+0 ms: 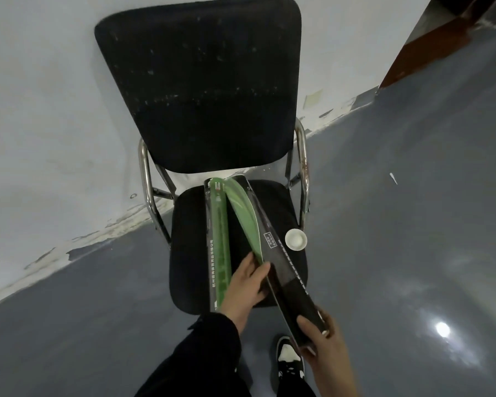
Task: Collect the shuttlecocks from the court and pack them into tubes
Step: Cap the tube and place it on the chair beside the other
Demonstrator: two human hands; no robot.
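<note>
Two long green-and-black shuttlecock tubes lie on the seat of a black chair (284, 202). The left tube (219, 242) lies flat along the seat. The right tube (265, 239) runs diagonally, its near end sticking out past the seat's front edge. My right hand (322, 336) grips that near end. My left hand (245, 287) rests between the tubes, fingers touching the right tube's side. A white round tube cap (296, 239) sits on the seat to the right of the tubes. I see no shuttlecocks.
The chair has chrome arms and stands against a peeling pale wall (55, 124). Glossy grey floor (413, 224) spreads to the right, with a small white scrap (393, 178) on it. My black-and-white shoe (288, 359) is below the chair.
</note>
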